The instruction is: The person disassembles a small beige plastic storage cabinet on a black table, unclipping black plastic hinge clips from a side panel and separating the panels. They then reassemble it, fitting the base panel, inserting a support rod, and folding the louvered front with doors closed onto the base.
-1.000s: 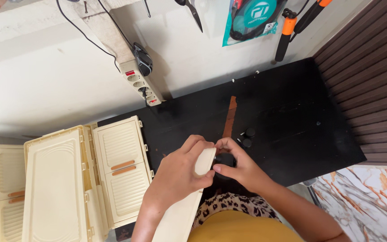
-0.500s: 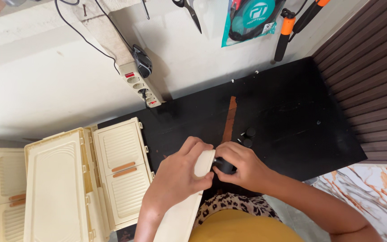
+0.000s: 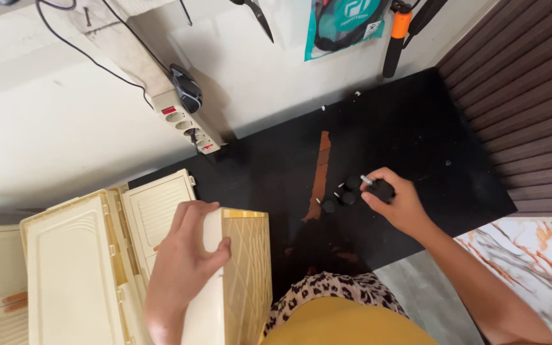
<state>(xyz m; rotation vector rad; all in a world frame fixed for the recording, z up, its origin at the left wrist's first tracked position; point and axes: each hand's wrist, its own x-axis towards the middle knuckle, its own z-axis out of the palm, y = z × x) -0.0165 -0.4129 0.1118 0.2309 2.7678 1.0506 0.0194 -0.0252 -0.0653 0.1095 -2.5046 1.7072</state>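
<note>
Leftmost, the left hand (image 3: 183,265) wraps curled fingers over the cream plastic box (image 3: 231,281), stiff, light, best gripped by its edges. At two o'clock from it, the right hand (image 3: 394,201) pinches a small black wheel (image 3: 383,189), hard, likely prone to roll, beside three others (image 3: 343,195).

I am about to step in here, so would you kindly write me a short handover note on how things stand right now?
Left hand: grips the top edge of the cream plastic panel, held upright on edge.
Right hand: closed on a black caster wheel with a metal stem, over the black mat.
Nearby: three more black wheels lie loose on the mat; other cream panels are stacked to the left.
Done: one wheel picked up.
Left: no wheel is visibly fitted on the panel.
</note>
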